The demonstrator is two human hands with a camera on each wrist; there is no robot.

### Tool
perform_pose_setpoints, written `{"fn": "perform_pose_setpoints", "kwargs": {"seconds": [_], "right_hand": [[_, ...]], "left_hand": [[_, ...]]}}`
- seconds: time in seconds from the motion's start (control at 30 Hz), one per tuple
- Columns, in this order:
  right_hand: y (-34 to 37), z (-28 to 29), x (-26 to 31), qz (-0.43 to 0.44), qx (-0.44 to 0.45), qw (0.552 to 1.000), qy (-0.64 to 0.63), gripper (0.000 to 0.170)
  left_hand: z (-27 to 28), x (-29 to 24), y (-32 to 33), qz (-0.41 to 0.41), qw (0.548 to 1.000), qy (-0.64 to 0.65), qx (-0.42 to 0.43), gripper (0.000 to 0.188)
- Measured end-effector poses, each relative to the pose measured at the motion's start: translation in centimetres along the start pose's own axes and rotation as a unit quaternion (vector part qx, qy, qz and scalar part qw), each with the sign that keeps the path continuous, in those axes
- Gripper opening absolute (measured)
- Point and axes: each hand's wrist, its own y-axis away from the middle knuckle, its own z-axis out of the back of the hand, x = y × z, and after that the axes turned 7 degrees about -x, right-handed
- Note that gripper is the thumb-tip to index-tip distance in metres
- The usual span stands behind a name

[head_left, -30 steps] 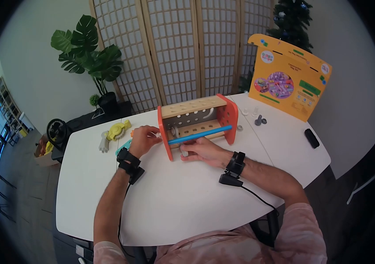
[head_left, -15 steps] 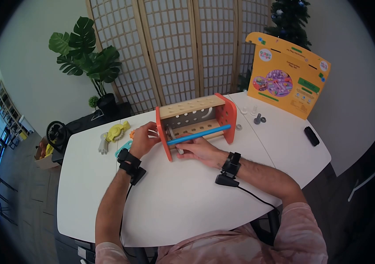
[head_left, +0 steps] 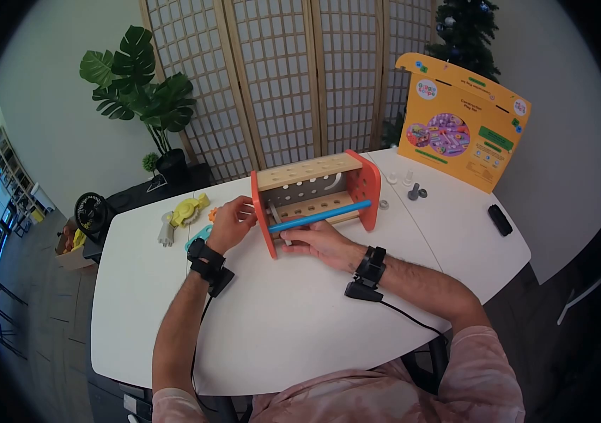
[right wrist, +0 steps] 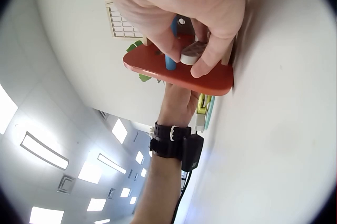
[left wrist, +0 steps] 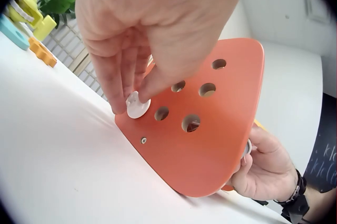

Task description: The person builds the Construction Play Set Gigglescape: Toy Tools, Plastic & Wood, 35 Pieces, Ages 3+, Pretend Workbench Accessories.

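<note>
A wooden toy workbench with orange-red side panels [head_left: 369, 190] and a blue rod [head_left: 322, 216] across its front stands on the table. At its left end, my left hand [head_left: 233, 224] pinches a white round-headed plastic bolt [left wrist: 138, 107], whose head lies against a lower hole of the side panel [left wrist: 221, 129]. My right hand [head_left: 325, 243] reaches under the blue rod, just inside that panel. Between its thumb and fingers it holds a light grey strip with a rounded end [right wrist: 193, 52]; the strip stands upright along the panel's inner face in the head view.
Yellow toy pieces [head_left: 187, 210], a teal piece [head_left: 198, 238] and an orange piece [left wrist: 42, 52] lie left of the workbench. To the right are a grey bolt [head_left: 414, 192], a nut [head_left: 384, 205] and a black case [head_left: 499, 220]. A yellow box [head_left: 463, 123] stands behind.
My left hand has brought the white bolt in against the side panel. My right hand has shifted slightly left, and the grey strip now stands more upright behind the panel.
</note>
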Motion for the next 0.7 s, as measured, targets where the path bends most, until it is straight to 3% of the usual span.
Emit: {"fn": "perform_pose_setpoints", "kwargs": {"seconds": [0.67, 0.7], "right_hand": [[-0.5, -0.2, -0.5, 0.006, 0.012, 1.000, -0.013, 0.032], [-0.5, -0.3, -0.5, 0.006, 0.012, 1.000, -0.012, 0.032]], "left_hand": [[-0.6, 2.3, -0.4, 0.074, 0.989, 0.129, 0.023, 0.025], [-0.1, 1.2, -0.2, 0.125, 0.987, 0.089, 0.038, 0.027]]}}
